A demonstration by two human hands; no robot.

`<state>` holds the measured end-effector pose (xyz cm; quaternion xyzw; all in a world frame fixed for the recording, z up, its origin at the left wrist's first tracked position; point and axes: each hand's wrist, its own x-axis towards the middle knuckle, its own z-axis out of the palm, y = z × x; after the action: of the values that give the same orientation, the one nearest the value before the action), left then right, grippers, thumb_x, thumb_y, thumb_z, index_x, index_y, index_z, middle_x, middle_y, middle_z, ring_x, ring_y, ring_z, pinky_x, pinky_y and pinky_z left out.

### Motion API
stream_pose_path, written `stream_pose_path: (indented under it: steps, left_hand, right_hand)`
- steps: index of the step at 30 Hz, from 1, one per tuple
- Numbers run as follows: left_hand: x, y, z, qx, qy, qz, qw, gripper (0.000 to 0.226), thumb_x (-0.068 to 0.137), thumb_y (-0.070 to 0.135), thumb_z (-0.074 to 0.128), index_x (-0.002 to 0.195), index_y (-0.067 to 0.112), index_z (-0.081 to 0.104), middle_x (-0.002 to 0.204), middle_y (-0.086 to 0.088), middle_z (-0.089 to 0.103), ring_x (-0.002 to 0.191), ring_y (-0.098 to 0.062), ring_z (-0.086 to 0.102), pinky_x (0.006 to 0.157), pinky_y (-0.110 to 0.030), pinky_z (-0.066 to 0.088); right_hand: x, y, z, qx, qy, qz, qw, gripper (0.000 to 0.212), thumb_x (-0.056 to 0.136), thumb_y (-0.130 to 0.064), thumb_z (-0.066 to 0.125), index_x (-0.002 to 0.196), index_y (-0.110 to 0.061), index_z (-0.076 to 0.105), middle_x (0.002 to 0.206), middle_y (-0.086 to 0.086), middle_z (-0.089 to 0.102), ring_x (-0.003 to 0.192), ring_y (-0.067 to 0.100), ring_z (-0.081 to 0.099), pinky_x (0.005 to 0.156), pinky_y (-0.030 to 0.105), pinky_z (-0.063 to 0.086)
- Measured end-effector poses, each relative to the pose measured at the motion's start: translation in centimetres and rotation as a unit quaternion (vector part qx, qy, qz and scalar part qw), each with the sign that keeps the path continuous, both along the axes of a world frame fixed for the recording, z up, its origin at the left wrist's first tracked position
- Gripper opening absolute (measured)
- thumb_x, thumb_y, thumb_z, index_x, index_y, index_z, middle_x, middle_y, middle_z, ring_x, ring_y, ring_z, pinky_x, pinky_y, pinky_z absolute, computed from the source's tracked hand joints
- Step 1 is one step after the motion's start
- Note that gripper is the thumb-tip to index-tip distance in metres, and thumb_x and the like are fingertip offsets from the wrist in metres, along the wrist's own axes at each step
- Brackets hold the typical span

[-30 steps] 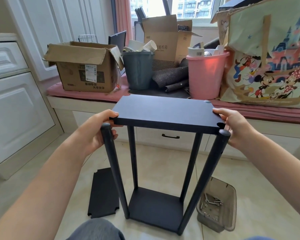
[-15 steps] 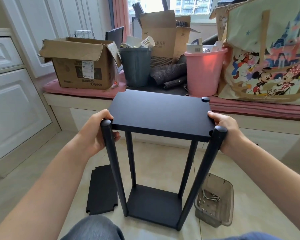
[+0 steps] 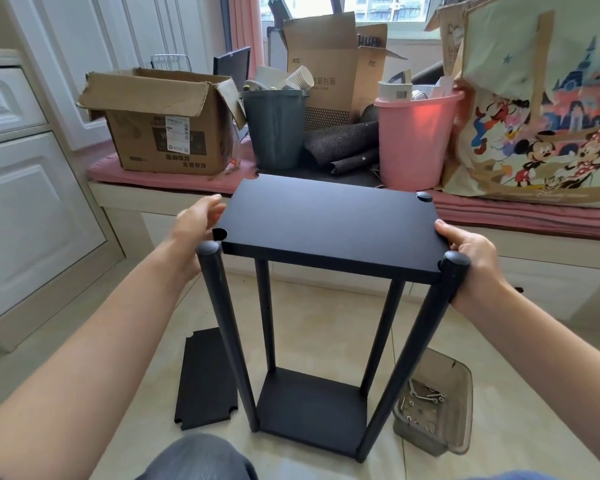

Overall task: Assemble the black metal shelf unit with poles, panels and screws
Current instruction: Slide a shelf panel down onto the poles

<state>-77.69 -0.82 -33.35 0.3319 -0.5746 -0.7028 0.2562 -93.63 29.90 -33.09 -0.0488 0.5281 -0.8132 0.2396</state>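
I have the top panel [image 3: 329, 228] sitting over the four upright poles of the shelf unit, which stands on the tiled floor [image 3: 326, 327] right in front of my knees. My right hand [image 3: 471, 263] grips the panel's near right corner — fingers laid over the top edge, palm wrapped round the head of the near right pole [image 3: 426, 327], whose rounded cap sits snug in the corner notch. My left hand [image 3: 194, 230] is at the panel's left edge with its fingers loosely spread and blurred; I cannot tell whether they actually touch the panel or grip anything. The near left pole [image 3: 222, 320] leans out just beside its corner — its cap stands clear of the notch, which shows as an open cut-out. At the far right corner a pole cap [image 3: 424, 196] pokes up through its notch; the far left notch looks unfilled. The poles run down to the bottom panel [image 3: 309, 410] on the floor. A spare panel [image 3: 205, 379] lies flat to the left of the unit, and a clear plastic tray [image 3: 437, 407] holding screws and a small wrench sits to the right, near the base
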Motion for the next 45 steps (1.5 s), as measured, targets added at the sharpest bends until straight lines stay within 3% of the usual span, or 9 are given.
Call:
stream_pose_path:
  steps: [2,7,10,13,17,22,31,38,45]
  left_hand:
    - [-1.3,-1.3,0.4,-0.128,-0.016,-0.003,0.992,0.010,0.099,0.023,0.062,0.107,0.018,0.066,0.113,-0.008,0.070,0.094,-0.019,0.071,0.066,-0.026,0.058]
    - [-2.7,-3.0,1.1,-0.263,-0.001,-0.189,0.946,0.043,0.091,0.001,0.067,0.127,0.025,0.058,0.106,0.001,0.071,0.080,-0.007,0.073,0.055,-0.021,0.056]
    - [-3.1,-2.7,1.5,-0.241,0.013,-0.240,0.940,0.023,0.101,0.021,0.055,0.097,0.034,0.073,0.075,0.008,0.071,0.058,-0.006,0.067,0.045,-0.016,0.048]
    - [-3.2,-3.2,0.6,-0.205,0.017,-0.288,0.935,0.058,0.101,0.022,0.041,0.053,0.034,0.070,0.050,0.011,0.060,0.038,-0.001,0.055,0.039,-0.010,0.039]
    - [-2.3,-4.6,-0.4,-0.205,0.033,-0.318,0.925,0.052,0.102,0.004,0.049,0.069,0.034,0.076,0.063,0.013,0.067,0.049,-0.004,0.063,0.043,-0.013,0.045]
    - [-2.0,-3.7,-0.1,-0.207,0.040,-0.284,0.935,0.010,0.079,0.027,0.072,0.070,0.029,0.075,0.064,0.015,0.067,0.051,-0.004,0.064,0.044,-0.013,0.046]
    - [-1.7,-3.8,-0.8,-0.171,0.075,-0.180,0.966,0.063,0.056,0.048,0.077,0.109,0.016,0.064,0.072,0.014,0.072,0.061,-0.007,0.070,0.047,-0.016,0.050]
    - [-1.1,-3.8,-1.0,-0.222,0.011,-0.134,0.966,0.038,0.105,0.010,0.045,0.130,-0.019,0.043,0.064,0.016,0.068,0.057,-0.002,0.066,0.047,-0.013,0.048]
    - [-1.1,-3.3,0.7,-0.142,-0.007,0.009,0.990,0.024,0.101,0.030,0.053,0.106,0.009,0.063,0.086,-0.002,0.067,0.070,-0.016,0.063,0.056,-0.026,0.046]
  right_hand:
    - [-0.1,0.1,-0.1,-0.002,-0.003,0.001,1.000,0.023,0.100,-0.023,0.053,0.095,-0.008,0.069,0.078,0.003,0.077,0.062,0.019,0.074,0.045,0.024,0.054]
    - [-0.5,0.4,-0.2,0.002,0.008,-0.010,1.000,0.022,0.098,-0.024,0.055,0.093,-0.009,0.071,0.077,0.002,0.077,0.060,0.018,0.073,0.044,0.023,0.053]
    - [-0.7,0.5,-0.2,0.010,0.018,-0.012,1.000,0.022,0.097,-0.025,0.056,0.098,-0.009,0.071,0.080,0.002,0.077,0.063,0.018,0.074,0.045,0.023,0.053]
    - [-0.9,0.8,-0.3,0.016,0.020,-0.012,1.000,0.022,0.097,-0.026,0.057,0.097,-0.010,0.071,0.084,0.003,0.077,0.066,0.018,0.074,0.046,0.023,0.054]
    - [-1.0,1.4,-0.5,0.030,0.019,-0.018,0.999,0.021,0.095,-0.027,0.059,0.097,-0.011,0.072,0.086,0.002,0.078,0.068,0.017,0.075,0.048,0.023,0.055]
    - [-1.0,1.5,-0.3,0.043,0.009,-0.018,0.999,0.021,0.095,-0.026,0.058,0.100,-0.010,0.070,0.084,0.001,0.077,0.066,0.016,0.074,0.048,0.022,0.055]
    - [-1.1,0.1,0.1,0.068,0.000,-0.005,0.998,0.021,0.097,-0.024,0.057,0.091,-0.007,0.068,0.070,0.001,0.075,0.056,0.016,0.072,0.044,0.022,0.054]
    - [-1.1,-1.3,0.8,0.076,0.012,0.027,0.997,0.021,0.098,-0.022,0.055,0.093,-0.007,0.068,0.072,0.000,0.076,0.057,0.014,0.072,0.043,0.020,0.052]
    - [-1.5,-1.9,1.8,0.122,0.052,0.014,0.991,0.019,0.096,-0.020,0.061,0.086,-0.004,0.065,0.060,-0.001,0.071,0.048,0.011,0.067,0.041,0.019,0.050]
